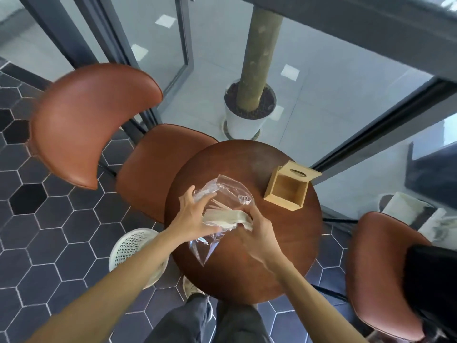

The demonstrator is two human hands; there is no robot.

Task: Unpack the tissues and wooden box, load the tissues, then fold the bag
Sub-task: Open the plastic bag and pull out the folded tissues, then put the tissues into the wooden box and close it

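Your round table point(272, 268) carries the open wooden box point(288, 190) at its 2 o'clock edge. The clear bag point(222, 191) lies mid-table; your left hand point(195, 216) spreads open on it, your right hand point(259, 231) grips the tissues point(225, 217).

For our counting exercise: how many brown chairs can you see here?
2: one chair tucked at the round table's far left side, another chair at its right, partly cut off by the frame.

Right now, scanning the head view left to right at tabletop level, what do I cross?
White basket on the floor → left hand → clear bag with the tissues → right hand → wooden box → brown chair.
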